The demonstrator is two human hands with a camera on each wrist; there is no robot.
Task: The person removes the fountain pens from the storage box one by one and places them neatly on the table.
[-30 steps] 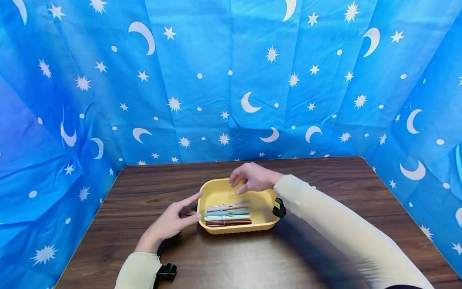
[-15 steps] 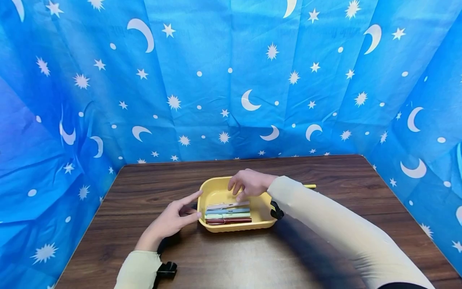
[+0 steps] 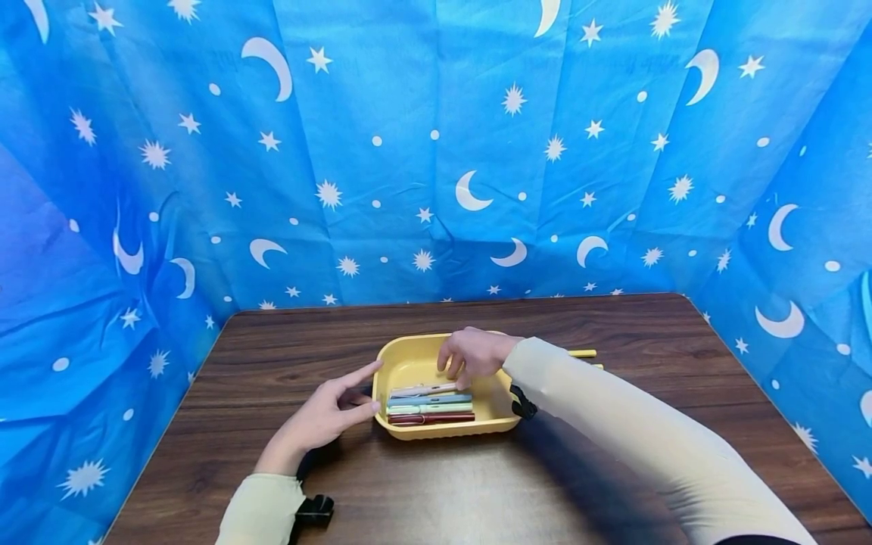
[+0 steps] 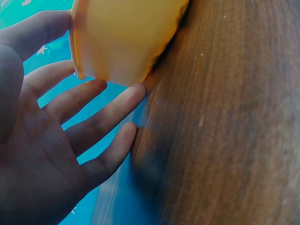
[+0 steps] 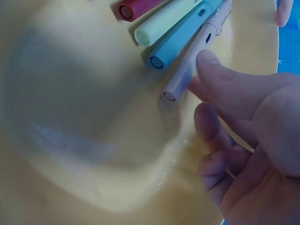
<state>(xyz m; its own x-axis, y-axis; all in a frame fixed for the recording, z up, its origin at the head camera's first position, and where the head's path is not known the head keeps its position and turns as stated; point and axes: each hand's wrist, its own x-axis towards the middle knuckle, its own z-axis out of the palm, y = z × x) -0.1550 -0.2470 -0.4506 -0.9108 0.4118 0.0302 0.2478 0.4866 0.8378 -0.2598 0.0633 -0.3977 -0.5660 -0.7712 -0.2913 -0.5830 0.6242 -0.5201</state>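
Observation:
Several pens lie side by side in the left part of a yellow plastic basket (image 3: 493, 425). They are a dark red pen (image 3: 443, 418), a pale green pen (image 3: 436, 408), a blue pen (image 3: 432, 399) and a pale pink pen (image 3: 422, 390). At the near end of the pink pen, my right hand (image 3: 477, 354) pinches it between thumb (image 5: 208, 63) and index finger; the other fingers are curled. My left hand (image 3: 320, 416) has its fingers spread, thumb and forefinger touching the basket's left rim. In the left wrist view, its fingertips (image 4: 138, 91) reach the basket's outer wall (image 4: 126, 37).
The basket stands on a dark wood-grain table (image 3: 306, 341). Two thin yellow pieces, one a yellow stick (image 3: 583, 353), show beyond the right sleeve (image 3: 613, 409). A blue star-and-moon cloth (image 3: 409, 151) hangs around the back and sides.
My right hand has come down into the basket, from above the pens onto the pink pen's right end. The left hand has stayed at the basket's left rim.

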